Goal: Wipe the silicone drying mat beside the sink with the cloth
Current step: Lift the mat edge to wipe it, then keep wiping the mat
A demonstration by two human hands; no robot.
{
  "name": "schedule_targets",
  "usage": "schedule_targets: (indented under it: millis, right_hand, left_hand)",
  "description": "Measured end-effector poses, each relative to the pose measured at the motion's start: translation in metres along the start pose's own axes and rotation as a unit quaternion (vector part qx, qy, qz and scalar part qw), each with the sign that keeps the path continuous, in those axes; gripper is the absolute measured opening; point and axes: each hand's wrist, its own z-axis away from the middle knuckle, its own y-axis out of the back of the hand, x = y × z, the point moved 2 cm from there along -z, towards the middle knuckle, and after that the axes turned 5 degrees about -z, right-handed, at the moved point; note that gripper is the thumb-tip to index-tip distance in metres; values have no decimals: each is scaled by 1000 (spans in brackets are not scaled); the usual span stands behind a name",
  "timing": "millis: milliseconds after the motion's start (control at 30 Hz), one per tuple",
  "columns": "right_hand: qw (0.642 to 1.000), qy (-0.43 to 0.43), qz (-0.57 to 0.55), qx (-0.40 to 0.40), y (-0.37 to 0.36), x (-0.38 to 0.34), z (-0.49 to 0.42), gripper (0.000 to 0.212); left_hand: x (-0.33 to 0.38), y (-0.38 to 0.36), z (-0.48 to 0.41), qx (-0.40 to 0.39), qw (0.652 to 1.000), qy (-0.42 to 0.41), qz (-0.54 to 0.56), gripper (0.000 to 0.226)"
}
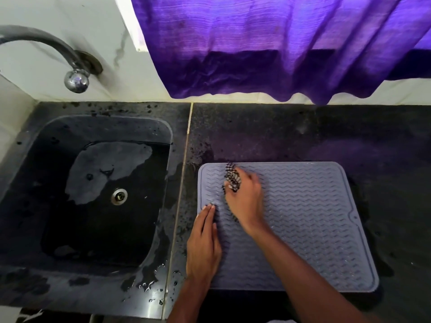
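Right hand point(245, 197) bunches the cloth point(231, 178) at the mat's point(310, 220) far-left corner. Left hand point(204, 243), fingers flat, pins the left edge. Mat lies on the counter point(291, 136) right of the sink point(163, 127); unwiped stretch runs right, long axis left-right.

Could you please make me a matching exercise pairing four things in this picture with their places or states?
Things: 1 cloth; 2 left hand; 3 curtain; 4 sink.
Places: a hangs above the counter; b flat on the left edge of the mat; c bunched in the right hand; d left of the mat, wet.
Pairs: 1-c, 2-b, 3-a, 4-d.
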Motion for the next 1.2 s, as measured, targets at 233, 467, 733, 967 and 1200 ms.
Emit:
schedule_targets:
  millis: [233,467,733,967,1200]
  right_hand:
    - [997,30,8,-64,-39,-36,15,54]
    - [991,-44,-115,-53,-48,-41,6,39]
    - [997,5,-18,71,34,22,-17,38]
    - [993,22,90,76,112,84,-35,39]
    - [982,-52,121,132,176,124,-39,39]
  left_hand:
    - [-7,7,-1,-17,999,-1,43,56]
    - [-16,20,-10,49,996,3,79,36]
    - [17,-10,-30,-5,990,-117,-84,51]
    - [7,-32,-40,-46,961,-130,-241,63]
    - [10,-30,-40,-58,959,-119,-251,65]
